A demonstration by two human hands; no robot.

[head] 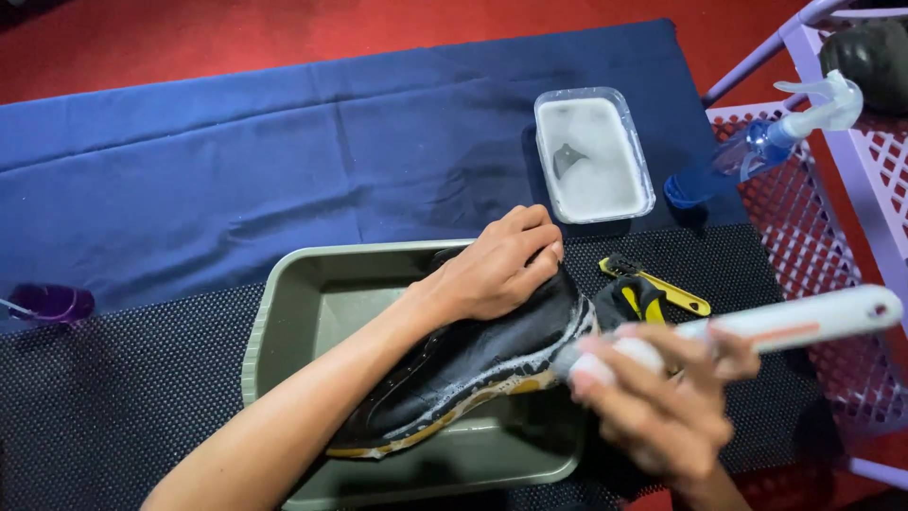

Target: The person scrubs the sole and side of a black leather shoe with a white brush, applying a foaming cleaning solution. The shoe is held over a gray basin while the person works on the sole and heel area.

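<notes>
Head view, left hand: left hand [497, 270] laid over the toe of the black shoe with a yellow-trimmed, soapy sole [473, 364], fingers curled down over the upper, pressing it steady; closed on the shoe, not clenched.
Head view, right hand: right hand [662, 402] wrapped round the white plastic brush with a long handle [785, 326], fingers closed on the end nearest the shoe; brush head hidden behind the fingers, probably against the foamy sole edge, blurred by motion.
Shoe position: tilted on its side over the olive-green rectangular plastic basin [284, 312], toe resting on the right rim, heel low towards the near corner; likely held so for suds to drip into the basin.
Within reach: clear rectangular plastic tub of white foamy water [591, 151] beyond the basin on the dark blue cloth [236, 161], close enough for dipping the brush.
Beside the shoe: yellow-and-black handled tool [662, 289] on the black dotted rubber mat [113, 388], just right of the basin, partly covered by the brush.
Right edge: clear spray bottle of blue liquid [766, 142] leaning on the lilac plastic rack [851, 237]; rack close to the brush handle's far end, little spare room there.
Left edge: small purple bottle [52, 305], well apart.
Open room: broad bare cloth to the left and beyond.
</notes>
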